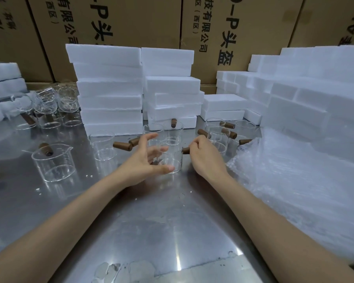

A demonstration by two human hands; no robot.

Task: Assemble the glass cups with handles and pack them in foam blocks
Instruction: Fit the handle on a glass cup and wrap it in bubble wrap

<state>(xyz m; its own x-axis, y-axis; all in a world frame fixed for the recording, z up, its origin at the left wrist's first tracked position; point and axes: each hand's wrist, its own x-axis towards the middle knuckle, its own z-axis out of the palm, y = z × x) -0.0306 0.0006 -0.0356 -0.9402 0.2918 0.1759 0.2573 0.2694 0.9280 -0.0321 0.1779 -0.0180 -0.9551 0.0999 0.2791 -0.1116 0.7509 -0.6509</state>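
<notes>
R fingers (199, 142) pinch handle (186, 150), L hand (145, 160) fingers spread beside cup (171, 160); table (151, 221) bare nearside.

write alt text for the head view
A person's left hand spreads open around a glass cup on a steel table while the right hand pinches its brown handle. More cups, foam blocks and bubble wrap surround them.

One head-worn wide-angle view looks forward and down, close over the steel desk (155, 227), toward stacked foam blocks (110, 103).
</notes>
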